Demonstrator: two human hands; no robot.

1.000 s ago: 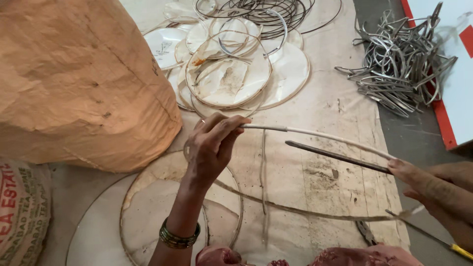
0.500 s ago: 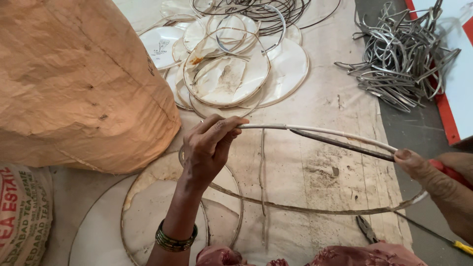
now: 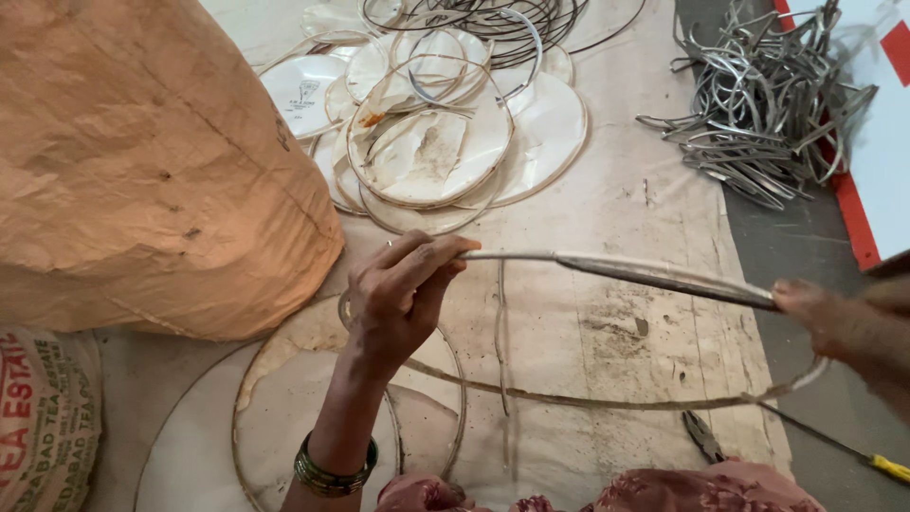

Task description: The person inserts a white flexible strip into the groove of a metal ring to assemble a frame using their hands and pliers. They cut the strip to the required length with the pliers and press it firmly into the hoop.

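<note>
My left hand (image 3: 403, 294) pinches a thin, pale hoop (image 3: 607, 402) at its upper left end, thumb and fingers closed on it. The hoop curves right to my right hand and back underneath, just above the cloth-covered floor. My right hand (image 3: 839, 318), at the right edge, grips a dark, tapered metal rod (image 3: 664, 276). The rod lies along the hoop's top arc, its tip pointing at my left hand. A green bangle (image 3: 332, 469) is on my left wrist.
A big tan sack (image 3: 142, 161) fills the left, with a printed sack (image 3: 38, 427) below it. White round discs with rings (image 3: 436, 142) lie ahead, wire rings (image 3: 502, 19) beyond them. Bent metal strips (image 3: 758, 114) are piled far right. Pliers (image 3: 706, 436) and a yellow-handled tool (image 3: 891, 466) lie near my knees.
My right hand has brought the rod up from below the hoop's top arc until it lies along it. My left hand has kept its pinch in place.
</note>
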